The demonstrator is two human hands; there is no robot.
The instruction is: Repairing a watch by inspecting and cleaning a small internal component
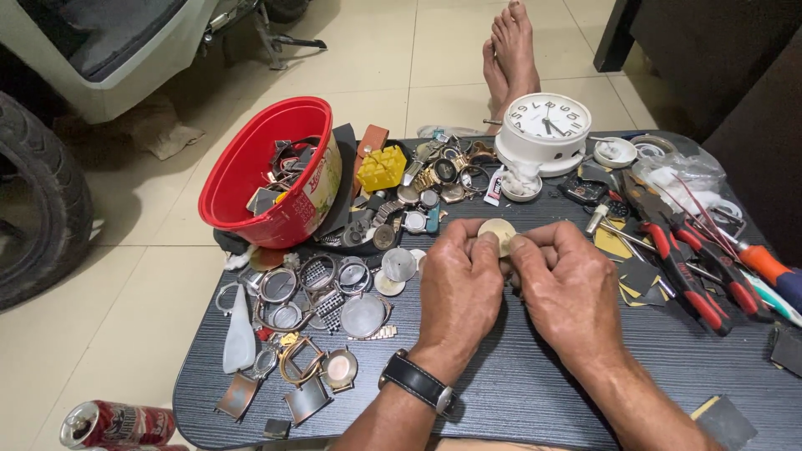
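Both hands meet over the middle of a low dark table. My left hand, with a black-strapped wristwatch on its wrist, and my right hand pinch a small round pale watch part between their fingertips. The disc stands upright above the knuckles, and its lower half is hidden by my fingers. Loose round watch cases and backs lie just left of my left hand.
A tilted red bowl of watch parts stands at the back left, by a yellow block. A white alarm clock sits at the back. Red-handled pliers and screwdrivers lie right. A drink can, a tyre and my bare feet are on the floor.
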